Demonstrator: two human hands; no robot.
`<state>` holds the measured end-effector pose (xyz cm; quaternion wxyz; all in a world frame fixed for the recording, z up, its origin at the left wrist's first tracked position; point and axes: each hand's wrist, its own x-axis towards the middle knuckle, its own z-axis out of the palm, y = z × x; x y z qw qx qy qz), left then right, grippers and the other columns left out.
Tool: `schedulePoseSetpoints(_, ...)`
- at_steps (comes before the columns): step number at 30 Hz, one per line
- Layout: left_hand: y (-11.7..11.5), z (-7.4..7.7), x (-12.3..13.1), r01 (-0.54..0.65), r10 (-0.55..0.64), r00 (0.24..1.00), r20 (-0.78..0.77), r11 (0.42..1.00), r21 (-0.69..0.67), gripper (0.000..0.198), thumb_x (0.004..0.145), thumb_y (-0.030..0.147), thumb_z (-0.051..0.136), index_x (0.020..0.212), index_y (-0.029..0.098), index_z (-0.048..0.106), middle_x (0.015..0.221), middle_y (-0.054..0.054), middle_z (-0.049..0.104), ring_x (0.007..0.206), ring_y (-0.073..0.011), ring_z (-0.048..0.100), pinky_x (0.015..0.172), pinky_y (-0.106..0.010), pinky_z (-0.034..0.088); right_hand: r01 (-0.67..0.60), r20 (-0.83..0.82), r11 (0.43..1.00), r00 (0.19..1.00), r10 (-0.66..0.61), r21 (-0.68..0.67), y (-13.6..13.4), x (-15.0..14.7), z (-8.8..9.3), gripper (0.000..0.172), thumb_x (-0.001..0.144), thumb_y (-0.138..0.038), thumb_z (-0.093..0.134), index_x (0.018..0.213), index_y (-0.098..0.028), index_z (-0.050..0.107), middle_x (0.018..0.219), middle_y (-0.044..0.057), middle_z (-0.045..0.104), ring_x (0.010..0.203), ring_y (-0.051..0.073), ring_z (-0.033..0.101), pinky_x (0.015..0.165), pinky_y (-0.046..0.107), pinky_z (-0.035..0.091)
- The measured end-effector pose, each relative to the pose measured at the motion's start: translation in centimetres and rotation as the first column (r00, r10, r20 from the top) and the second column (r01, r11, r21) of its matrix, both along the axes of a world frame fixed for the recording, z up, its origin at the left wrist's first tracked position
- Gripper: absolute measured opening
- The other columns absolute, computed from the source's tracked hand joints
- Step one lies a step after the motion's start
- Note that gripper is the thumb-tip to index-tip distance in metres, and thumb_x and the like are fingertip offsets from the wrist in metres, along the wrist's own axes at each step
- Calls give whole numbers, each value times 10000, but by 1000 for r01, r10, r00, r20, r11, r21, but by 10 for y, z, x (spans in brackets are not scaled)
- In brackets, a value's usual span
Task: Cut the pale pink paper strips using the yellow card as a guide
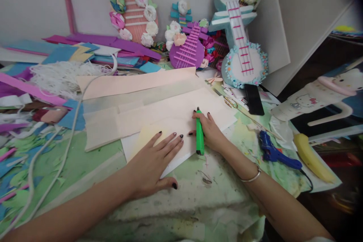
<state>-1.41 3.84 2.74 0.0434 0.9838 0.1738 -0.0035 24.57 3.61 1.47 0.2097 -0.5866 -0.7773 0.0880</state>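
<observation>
My left hand (159, 162) lies flat with fingers spread, pressing on a pale yellow sheet (144, 140) and the white paper (124, 147) beneath it. My right hand (211, 130) is closed around a green utility knife (200, 136), held lengthwise with its narrow black end pointing away from me. No blade can be made out. The knife is over the near edge of a large cream sheet (181, 106), just right of my left fingertips. Behind it lie a folded beige sheet (99, 124) and a pale pink strip (141, 81).
Decorated foam instruments (241, 45) stand along the wall. Gold-handled scissors (230, 102), a black phone (253, 99), a blue glue gun (278, 153), a banana (313, 159) and a tumbler (309, 98) are on the right. White cables (68, 151) and coloured scraps (22, 174) cover the left.
</observation>
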Motion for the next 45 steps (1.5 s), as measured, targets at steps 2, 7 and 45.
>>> schedulePoseSetpoints(2,0,-1,1,-6,6,1000,-10,1000,-2,895,893,742,214,1517,101,197,1559,-150,248,1455,-298,167,1149,-515,73,4,-9,1000,1000,-4,-8,0,-1,0,311,900,-285,506,1171,-222,368,1303,164,566,1250,273,534,1120,589,210)
schedulePoseSetpoints(7,-8,-3,3,-54,51,998,37,995,87,920,868,774,234,1512,117,238,1545,-160,280,1446,-314,197,1146,-561,27,29,-39,999,999,-28,18,-11,-3,4,346,867,-234,540,1180,-219,391,1313,161,570,1288,276,500,1148,572,181)
schedulePoseSetpoints(45,-25,-13,4,29,-23,987,158,999,-37,935,904,699,353,1536,113,-10,1552,-165,268,1450,-310,188,1156,-458,125,13,-67,997,998,-19,-81,-28,7,4,390,843,-362,620,1146,-263,395,1323,113,579,1280,255,515,1155,532,207)
